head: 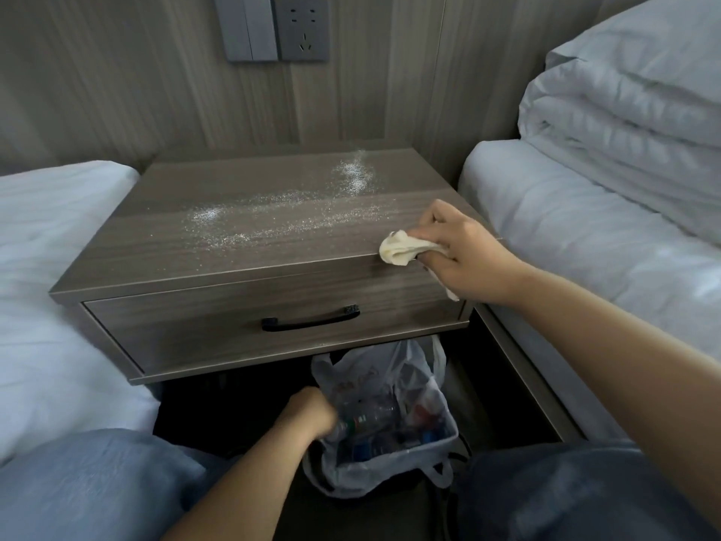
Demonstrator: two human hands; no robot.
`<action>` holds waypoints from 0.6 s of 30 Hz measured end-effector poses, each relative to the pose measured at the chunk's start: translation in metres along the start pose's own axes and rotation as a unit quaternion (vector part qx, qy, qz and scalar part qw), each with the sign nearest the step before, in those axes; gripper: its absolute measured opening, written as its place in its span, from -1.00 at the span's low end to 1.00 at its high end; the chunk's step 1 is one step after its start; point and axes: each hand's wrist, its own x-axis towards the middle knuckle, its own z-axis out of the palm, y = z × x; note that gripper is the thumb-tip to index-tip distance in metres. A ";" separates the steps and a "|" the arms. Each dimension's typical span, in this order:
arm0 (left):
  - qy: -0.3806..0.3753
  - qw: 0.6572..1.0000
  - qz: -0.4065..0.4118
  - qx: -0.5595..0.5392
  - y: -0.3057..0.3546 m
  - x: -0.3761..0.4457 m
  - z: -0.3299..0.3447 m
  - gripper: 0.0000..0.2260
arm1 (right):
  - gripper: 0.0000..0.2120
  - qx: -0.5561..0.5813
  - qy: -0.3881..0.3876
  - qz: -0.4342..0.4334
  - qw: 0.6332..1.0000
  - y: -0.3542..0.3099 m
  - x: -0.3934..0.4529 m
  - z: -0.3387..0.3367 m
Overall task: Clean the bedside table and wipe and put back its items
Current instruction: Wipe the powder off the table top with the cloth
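While the right hand (464, 253) grips a crumpled pale cloth (402, 247) at the right of the frame, its fingers curl round the wad and hold it against the front right edge of the bedside table (242, 244); a loose end of the cloth hangs below the palm. White powder (281, 216) lies scattered across the tabletop in a streak from centre left toward the upper right, with a denser patch near the back; the cloth sits just right of the streak, apart from its thickest parts. Below the top, the drawer (234, 326) is closed and carries a black handle (311, 323). At the lower centre, the left hand (310, 415) reaches down to the rim of a bin lined with a plastic bag (394, 419), with bottles and other rubbish inside; it is blurred, so I cannot tell whether its fingers pinch the bag or only touch it. White beds (50, 267) flank the table on both sides; folded bedding (632, 123) is stacked at the upper right; a wall socket (300, 27) is at the top.
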 end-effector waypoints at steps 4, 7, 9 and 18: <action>0.087 0.985 0.082 0.124 0.041 -0.052 -0.049 -0.74 | -0.79 0.010 0.064 0.038 0.997 0.005 0.026 -0.023; 0.178 0.954 0.225 0.083 0.061 -0.095 -0.082 -0.69 | -0.72 -0.072 0.042 0.125 0.989 0.043 0.060 -0.032; 0.275 0.912 0.303 0.035 0.064 -0.117 -0.099 -0.70 | -0.77 -0.121 -0.014 0.191 0.974 0.065 0.071 -0.024; 0.431 0.784 0.437 -0.094 0.065 -0.103 -0.147 -0.74 | -0.88 -0.118 -0.067 0.072 0.988 0.011 0.025 -0.002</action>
